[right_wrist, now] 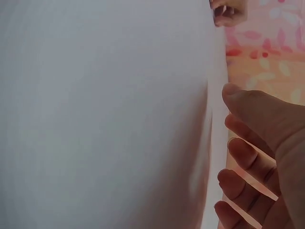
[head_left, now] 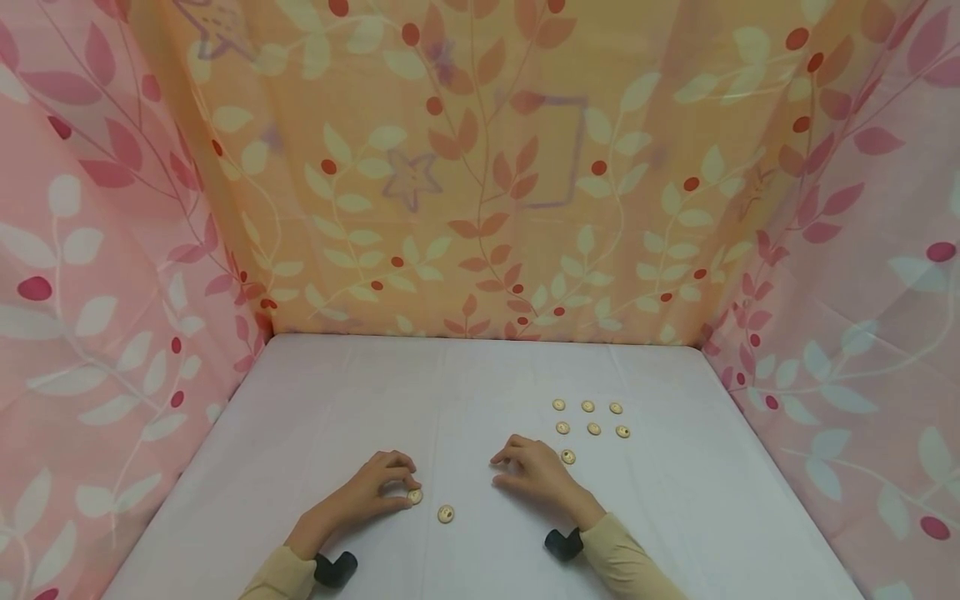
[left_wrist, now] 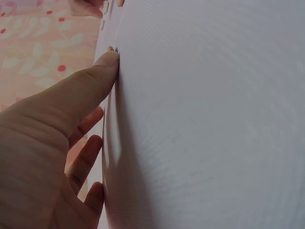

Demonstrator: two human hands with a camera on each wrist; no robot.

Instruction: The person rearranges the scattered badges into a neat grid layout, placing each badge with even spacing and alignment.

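My left hand (head_left: 367, 490) is low over the white table, thumb and forefinger pinching a small round beige disc (head_left: 416, 497) at its edges. In the left wrist view the thumb (left_wrist: 97, 71) hides most of that disc. Just to its right lies a second disc (head_left: 446, 514) with a dark mark on its face. My right hand (head_left: 536, 473) hovers above the table with loosely bent fingers and holds nothing. Close beside its knuckles is another disc (head_left: 567, 457), also with a dark spot.
Beyond the right hand, several more discs lie in two rows, the back row with a disc (head_left: 588, 407) at its middle and the front row with a disc (head_left: 594, 429) at its middle. Leaf-patterned curtains (head_left: 480, 183) border the white table (head_left: 360, 383) at the back and sides.
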